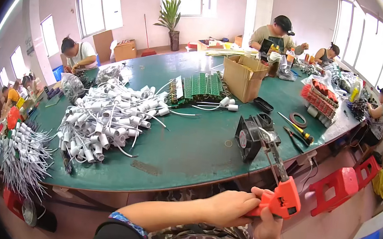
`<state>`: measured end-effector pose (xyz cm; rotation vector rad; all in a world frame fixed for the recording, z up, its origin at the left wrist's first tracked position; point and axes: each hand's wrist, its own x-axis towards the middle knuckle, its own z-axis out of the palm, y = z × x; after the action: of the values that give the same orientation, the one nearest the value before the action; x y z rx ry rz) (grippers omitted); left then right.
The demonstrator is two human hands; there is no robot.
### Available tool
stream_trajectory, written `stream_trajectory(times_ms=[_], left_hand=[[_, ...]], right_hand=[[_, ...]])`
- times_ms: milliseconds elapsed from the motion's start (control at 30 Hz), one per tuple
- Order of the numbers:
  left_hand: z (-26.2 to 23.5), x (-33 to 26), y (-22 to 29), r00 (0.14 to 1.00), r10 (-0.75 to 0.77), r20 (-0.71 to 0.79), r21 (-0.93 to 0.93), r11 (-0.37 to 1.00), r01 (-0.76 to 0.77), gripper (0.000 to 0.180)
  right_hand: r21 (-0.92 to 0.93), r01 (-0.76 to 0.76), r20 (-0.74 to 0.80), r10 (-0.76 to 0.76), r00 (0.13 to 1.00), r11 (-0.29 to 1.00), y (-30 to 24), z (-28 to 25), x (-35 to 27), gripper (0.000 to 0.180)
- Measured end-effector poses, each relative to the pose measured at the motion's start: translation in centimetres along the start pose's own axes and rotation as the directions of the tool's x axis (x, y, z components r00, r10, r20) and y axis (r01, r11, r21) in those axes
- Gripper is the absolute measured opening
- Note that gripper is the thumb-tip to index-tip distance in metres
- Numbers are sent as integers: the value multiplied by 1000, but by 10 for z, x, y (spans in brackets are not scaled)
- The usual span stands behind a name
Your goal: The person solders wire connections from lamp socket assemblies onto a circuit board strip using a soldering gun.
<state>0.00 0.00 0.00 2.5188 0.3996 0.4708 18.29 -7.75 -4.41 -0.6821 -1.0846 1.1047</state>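
Both hands clenched on orange soldering gun (281,196), left hand (231,208), right hand (267,225)

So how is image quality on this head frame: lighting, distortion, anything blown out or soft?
Head view: even daylight, the windows blown out to white; strong fisheye bending of the green table edge, with a dark vignette at the rim; the hands on the orange soldering gun are sharp, distant workers slightly soft.

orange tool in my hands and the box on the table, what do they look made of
Orange tool: body looks like moulded plastic, matt and evenly coloured; the front part looks like bare metal, grey with glints. Box: plain cardboard, dull brown with open flaps.
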Motion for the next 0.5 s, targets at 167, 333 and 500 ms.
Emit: stream_trajectory(times_ms=[167,333,500], left_hand=[[-114,20,-104,974,-90,-207,287,946,149,32],[-203,42,-292,757,-288,-587,421,690,589,56],[-205,75,-361,821,-303,-483,625,537,566,86]], right_hand=[[179,86,-158,-57,986,980,-6,-41,38,52],[146,56,-336,-4,942,988,-2,-89,49,53],[67,21,-413,9,911,998,-3,-98,64,53]])
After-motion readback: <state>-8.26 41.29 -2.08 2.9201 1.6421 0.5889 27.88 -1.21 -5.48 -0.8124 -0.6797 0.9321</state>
